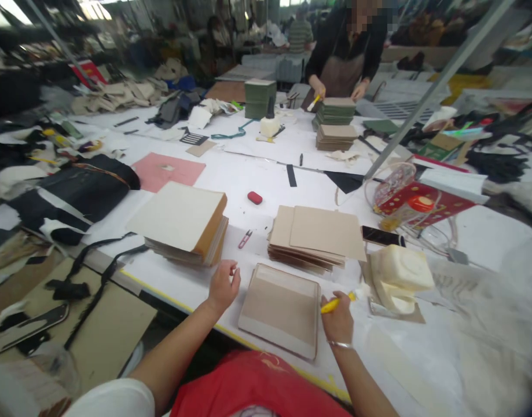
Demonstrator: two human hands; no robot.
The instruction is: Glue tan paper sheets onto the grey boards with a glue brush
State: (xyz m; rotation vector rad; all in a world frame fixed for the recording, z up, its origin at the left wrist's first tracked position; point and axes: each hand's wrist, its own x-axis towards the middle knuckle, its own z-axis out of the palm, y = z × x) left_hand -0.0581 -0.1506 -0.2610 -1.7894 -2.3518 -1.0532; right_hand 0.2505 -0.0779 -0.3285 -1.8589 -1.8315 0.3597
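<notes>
A stack of thin beige panels lies in front of me, its top face marked by paler bands along two opposite ends. My right hand is at its right edge, closed round a brush with a yellow handle; the whitish bristles point right. My left hand hovers off the panel's upper left corner, fingers loosely curled, thumb apart, nothing in it. Just beyond that hand stands a tall stack of pale boards. Another stack of beige boards lies behind the panels. Pink thread snips rest between the stacks.
To the right are a cut white plastic container, a phone and a red box. A small red case and a pink sheet lie further back. Across the table a co-worker holds a yellow brush beside green stacks.
</notes>
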